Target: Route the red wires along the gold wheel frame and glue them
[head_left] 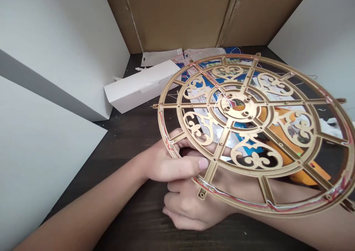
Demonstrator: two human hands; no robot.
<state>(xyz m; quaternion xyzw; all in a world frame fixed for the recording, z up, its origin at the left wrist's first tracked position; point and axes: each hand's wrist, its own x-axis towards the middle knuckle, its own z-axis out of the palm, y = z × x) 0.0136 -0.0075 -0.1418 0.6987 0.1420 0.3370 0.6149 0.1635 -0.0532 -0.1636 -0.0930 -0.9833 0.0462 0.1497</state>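
Note:
A large round gold openwork frame (pixel 230 104) with spokes and scrollwork is tilted up above the table. Thin red and white wires (pixel 233 203) run along its rim. My left hand (pixel 173 162) grips the frame's near left rim, thumb lying across the front and fingers curled behind. My right hand (pixel 188 206) sits below that rim, close to the dark tabletop, its fingers curled. The frame crosses my right wrist and hides part of that hand, so its hold cannot be seen. Printed sheets (pixel 265 114) in orange and blue show through the openings.
A white cardboard box (pixel 141 86) lies on the dark wood table (pixel 133 214) behind the frame. A white packet (pixel 161 57) lies by the brown cardboard back wall (pixel 177 14). White panels (pixel 47 158) stand along the left, and another (pixel 313 29) stands at the right.

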